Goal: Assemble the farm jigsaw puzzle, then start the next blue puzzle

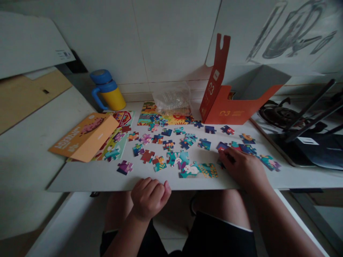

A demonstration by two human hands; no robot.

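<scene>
Several colourful puzzle pieces (171, 141) lie scattered on a white board (88, 178). A short joined strip with a white rabbit (197, 169) lies near the board's front edge. My right hand (242, 167) rests palm down just right of that strip, its fingertips pressed onto a loose piece (222, 147). My left hand (150, 196) is curled into a loose fist against the front edge of the board, with nothing visible in it.
An orange puzzle box lid (85, 137) lies at the left over a printed sheet. An open red-orange box (227, 103) stands at the back, with a clear plastic bag (173, 100) and a blue-and-yellow cup (107, 91). A gas hob (294, 121) is on the right.
</scene>
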